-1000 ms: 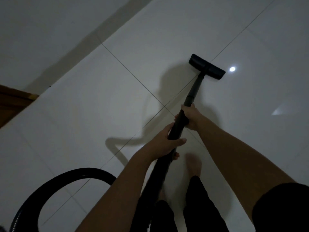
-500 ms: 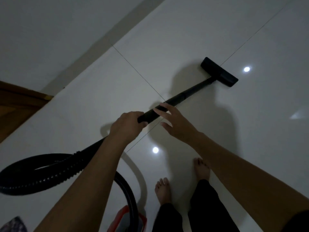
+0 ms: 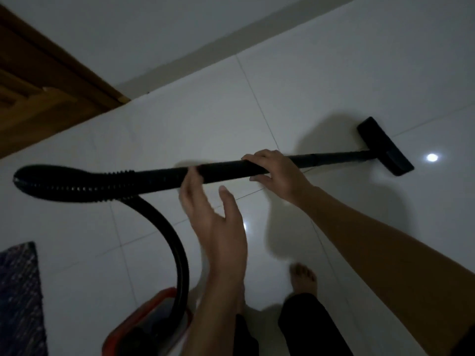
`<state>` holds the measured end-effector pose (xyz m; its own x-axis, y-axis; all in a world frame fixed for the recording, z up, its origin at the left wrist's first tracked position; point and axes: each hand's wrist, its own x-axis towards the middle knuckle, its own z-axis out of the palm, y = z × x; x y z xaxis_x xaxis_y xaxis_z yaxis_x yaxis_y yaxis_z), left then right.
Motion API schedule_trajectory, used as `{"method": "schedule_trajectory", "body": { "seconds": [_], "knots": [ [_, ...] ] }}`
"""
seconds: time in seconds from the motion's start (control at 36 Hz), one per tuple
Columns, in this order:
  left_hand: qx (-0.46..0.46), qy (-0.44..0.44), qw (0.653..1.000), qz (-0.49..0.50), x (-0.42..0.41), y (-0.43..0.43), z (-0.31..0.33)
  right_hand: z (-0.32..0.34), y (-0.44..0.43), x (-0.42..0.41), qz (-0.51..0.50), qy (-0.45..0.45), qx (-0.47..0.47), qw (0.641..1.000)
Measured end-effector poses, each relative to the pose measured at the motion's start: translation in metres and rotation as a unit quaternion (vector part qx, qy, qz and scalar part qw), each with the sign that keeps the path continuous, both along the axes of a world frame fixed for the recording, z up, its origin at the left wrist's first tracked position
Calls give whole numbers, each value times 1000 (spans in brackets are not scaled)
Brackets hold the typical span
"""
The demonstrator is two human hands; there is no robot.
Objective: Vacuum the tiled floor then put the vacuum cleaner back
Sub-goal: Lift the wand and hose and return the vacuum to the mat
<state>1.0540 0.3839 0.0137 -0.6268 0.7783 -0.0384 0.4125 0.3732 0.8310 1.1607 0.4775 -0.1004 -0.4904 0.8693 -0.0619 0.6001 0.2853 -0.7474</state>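
Head view: your right hand [image 3: 276,173] grips the long black plastic vacuum wand [image 3: 223,171]; your left hand [image 3: 216,217] is spread open just beneath it.
The wand lies almost level across your view, above the glossy white tiled floor [image 3: 334,86]. Your right fingers wrap over its top about midway along, thumb below. Past that hand the tube runs right to the flat black floor nozzle [image 3: 384,147], which rests on the tiles. Your left hand sits left of the right one, fingers straight and apart, holding nothing; its blurred fingertips reach the wand's lower edge, and you cannot tell whether they touch. Further left the wand joins the ribbed black hose [image 3: 77,181], which bends back and curves down to the red vacuum canister [image 3: 151,322] near your bare foot [image 3: 303,278]. A brown wooden door [image 3: 38,86] stands upper left, a dark speckled mat [image 3: 18,291] lower left.
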Motion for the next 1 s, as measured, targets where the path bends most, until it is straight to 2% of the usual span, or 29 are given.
{"method": "schedule_trajectory", "body": {
  "seconds": [0.11, 0.28, 0.39, 0.53, 0.86, 1.0],
  "knots": [
    [-5, -64, 989, 133, 18, -17, -13, 3, -1, -9, 2, -10, 5, 1000],
    [49, -83, 985, 145, -4, -9, -33, 2, -37, -48, -8, -7, 31, 999],
    [72, -70, 973, 206, -42, -14, -34, 0, -73, -83, -16, -24, 48, 998],
    [88, -8, 981, 171, -97, -64, -39, 6, -124, -133, -30, -29, 60, 997],
    [143, 4, 979, 148, -223, -204, -41, 7, -257, -257, -22, 16, 89, 996],
    [118, -1, 979, 166, -277, -269, -62, -11, -314, -306, 7, -11, 116, 993]
  ]
}}
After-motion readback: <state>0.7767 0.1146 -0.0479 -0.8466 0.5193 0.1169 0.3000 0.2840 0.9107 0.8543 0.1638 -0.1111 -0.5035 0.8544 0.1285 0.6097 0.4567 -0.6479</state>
